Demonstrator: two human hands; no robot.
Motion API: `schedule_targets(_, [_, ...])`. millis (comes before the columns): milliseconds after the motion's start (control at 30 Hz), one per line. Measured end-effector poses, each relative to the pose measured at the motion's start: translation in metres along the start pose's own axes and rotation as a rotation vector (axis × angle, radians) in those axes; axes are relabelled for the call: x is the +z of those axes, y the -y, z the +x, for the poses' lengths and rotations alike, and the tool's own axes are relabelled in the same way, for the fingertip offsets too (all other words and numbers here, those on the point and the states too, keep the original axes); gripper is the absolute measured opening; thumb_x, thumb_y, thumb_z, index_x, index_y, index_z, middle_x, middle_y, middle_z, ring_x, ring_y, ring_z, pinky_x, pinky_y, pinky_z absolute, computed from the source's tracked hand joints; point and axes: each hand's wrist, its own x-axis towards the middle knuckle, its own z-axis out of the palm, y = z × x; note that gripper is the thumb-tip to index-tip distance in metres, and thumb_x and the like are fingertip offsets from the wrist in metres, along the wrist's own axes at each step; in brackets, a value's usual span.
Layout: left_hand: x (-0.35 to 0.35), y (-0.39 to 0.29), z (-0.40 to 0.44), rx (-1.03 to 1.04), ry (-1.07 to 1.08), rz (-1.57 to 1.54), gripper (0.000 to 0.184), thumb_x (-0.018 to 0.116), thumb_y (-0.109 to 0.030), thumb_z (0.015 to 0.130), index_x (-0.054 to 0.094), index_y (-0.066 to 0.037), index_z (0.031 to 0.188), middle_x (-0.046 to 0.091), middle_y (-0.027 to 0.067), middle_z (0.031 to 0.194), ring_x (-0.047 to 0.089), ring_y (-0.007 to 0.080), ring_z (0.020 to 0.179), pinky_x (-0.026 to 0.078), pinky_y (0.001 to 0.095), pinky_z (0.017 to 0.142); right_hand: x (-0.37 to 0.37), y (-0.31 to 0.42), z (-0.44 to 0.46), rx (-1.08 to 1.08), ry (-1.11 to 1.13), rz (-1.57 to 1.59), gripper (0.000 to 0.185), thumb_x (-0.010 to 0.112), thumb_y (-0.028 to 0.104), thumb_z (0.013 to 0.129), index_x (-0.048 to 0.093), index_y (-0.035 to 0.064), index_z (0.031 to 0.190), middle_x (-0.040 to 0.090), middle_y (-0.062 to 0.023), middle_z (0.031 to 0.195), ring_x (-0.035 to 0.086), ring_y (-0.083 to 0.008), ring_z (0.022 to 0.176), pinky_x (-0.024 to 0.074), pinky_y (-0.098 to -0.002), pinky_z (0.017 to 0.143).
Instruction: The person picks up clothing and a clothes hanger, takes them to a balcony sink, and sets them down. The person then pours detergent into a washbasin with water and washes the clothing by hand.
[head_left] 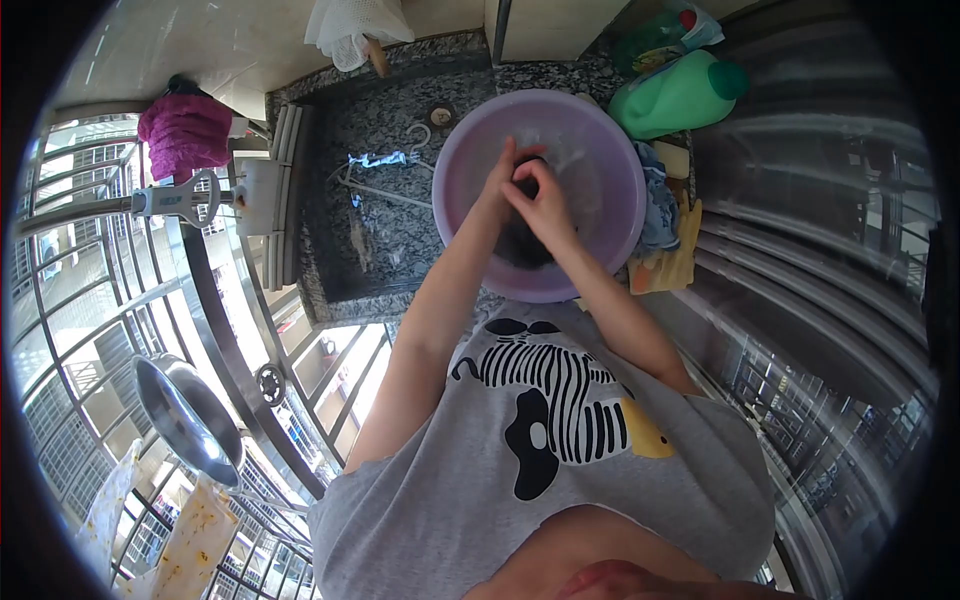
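Note:
A purple basin [450, 245] holds cloudy water and a wet dark cloth [524, 245]. Both hands meet over the basin with part of the dark cloth bunched between them. On the left, my left hand [503, 175] is against the bunched cloth, its thumb pointing away from me and its other fingers partly hidden. My right hand [545, 207] is curled round the cloth, with thumb and forefinger bent toward each other.
The basin stands in a dark granite sink [350, 265]. Left of it lie a white hanger [390, 192] and a drain [440, 117]. To the right are a green detergent bottle [675, 95], a soap bar [671, 160], a blue cloth [656, 205] and yellow gloves [672, 260].

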Motion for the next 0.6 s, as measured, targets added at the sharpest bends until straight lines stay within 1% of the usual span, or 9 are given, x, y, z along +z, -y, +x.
schedule_targets(100, [-0.021,0.047,0.029,0.051,-0.134,-0.143,0.060,0.043,-0.053,0.100,0.057,-0.005,0.133,0.061,0.0088,0.124,0.056,0.0236,0.118,0.044,0.0355,0.098,0.009,0.031,-0.004,-0.104,-0.050,-0.381,0.016,0.073,0.021,0.080,0.062,0.0097,0.080,0.065,-0.0081,0.083,0.065,-0.0326,0.083,0.0500,-0.0445,0.068])
schedule_targets(200, [0.052,-0.023,-0.049,-0.146,-0.413,0.231,0.056,0.044,-0.049,0.101,0.061,-0.002,0.126,0.062,0.0099,0.125,0.059,0.0242,0.113,0.046,0.0358,0.093,-0.001,0.006,0.029,-0.033,-0.146,-0.528,0.018,0.069,0.025,0.084,0.064,0.0099,0.075,0.066,-0.0079,0.080,0.065,-0.0336,0.084,0.0507,-0.0454,0.068])
schedule_targets(233, [0.062,-0.035,-0.056,-0.183,-0.449,0.329,0.055,0.044,-0.048,0.102,0.062,-0.001,0.124,0.062,0.0103,0.126,0.061,0.0244,0.111,0.047,0.0359,0.091,-0.009,-0.004,0.037,-0.039,-0.142,-0.581,0.020,0.067,0.027,0.085,0.064,0.0095,0.077,0.066,-0.0091,0.083,0.065,-0.0343,0.084,0.0509,-0.0458,0.068])
schedule_targets(267, [0.034,-0.020,-0.038,-0.124,-0.387,0.316,0.043,0.045,-0.037,0.103,0.063,-0.004,0.123,0.062,0.0146,0.125,0.063,0.0280,0.108,0.048,0.0352,0.089,-0.020,-0.013,0.046,-0.048,-0.139,-0.632,0.021,0.066,0.029,0.086,0.064,0.0090,0.078,0.067,-0.0103,0.085,0.065,-0.0349,0.085,0.0511,-0.0462,0.068])
schedule_targets(367, [0.019,-0.046,-0.038,0.084,-0.307,1.114,0.034,0.049,-0.035,0.100,0.064,-0.015,0.123,0.064,0.0152,0.118,0.058,0.0356,0.114,0.046,0.0409,0.094,-0.051,-0.062,0.061,0.001,-0.090,-0.771,0.026,0.064,0.034,0.089,0.066,0.0078,0.090,0.067,-0.0144,0.094,0.066,-0.0351,0.085,0.0521,-0.0452,0.066])
schedule_targets(400, [0.026,-0.048,-0.049,0.398,-0.430,1.263,0.021,0.056,-0.028,0.096,0.068,-0.017,0.109,0.064,0.0160,0.110,0.058,0.0398,0.107,0.049,0.0457,0.087,-0.062,-0.075,0.062,0.024,-0.061,-0.814,0.029,0.064,0.036,0.089,0.066,0.0074,0.095,0.067,-0.0159,0.097,0.066,-0.0349,0.085,0.0524,-0.0446,0.065])
schedule_targets(500, [0.053,-0.051,-0.072,0.983,-0.680,1.693,0.024,0.065,-0.027,0.089,0.068,-0.011,0.107,0.064,0.0116,0.104,0.062,0.0338,0.101,0.050,0.0443,0.087,-0.106,-0.078,0.061,0.292,0.296,-0.457,0.037,0.067,0.036,0.089,0.063,0.0087,0.114,0.066,-0.0186,0.104,0.068,-0.0307,0.085,0.0529,-0.0410,0.063])
schedule_targets(533, [0.059,-0.044,-0.077,0.836,-0.578,1.609,0.025,0.068,-0.026,0.086,0.067,-0.011,0.106,0.062,0.0121,0.105,0.062,0.0341,0.100,0.051,0.0440,0.086,-0.119,-0.065,0.058,0.359,0.389,-0.420,0.044,0.072,0.031,0.087,0.060,0.0117,0.125,0.066,-0.0142,0.104,0.065,-0.0199,0.086,0.0516,-0.0353,0.061])
schedule_targets(600, [0.074,-0.024,-0.082,0.552,-0.372,1.422,0.027,0.074,-0.023,0.080,0.066,-0.011,0.103,0.060,0.0131,0.108,0.061,0.0347,0.099,0.052,0.0434,0.083,-0.138,-0.033,0.056,0.439,0.398,-0.247,0.042,0.073,0.027,0.087,0.060,0.0129,0.124,0.066,-0.0099,0.104,0.061,-0.0152,0.085,0.0504,-0.0333,0.060])
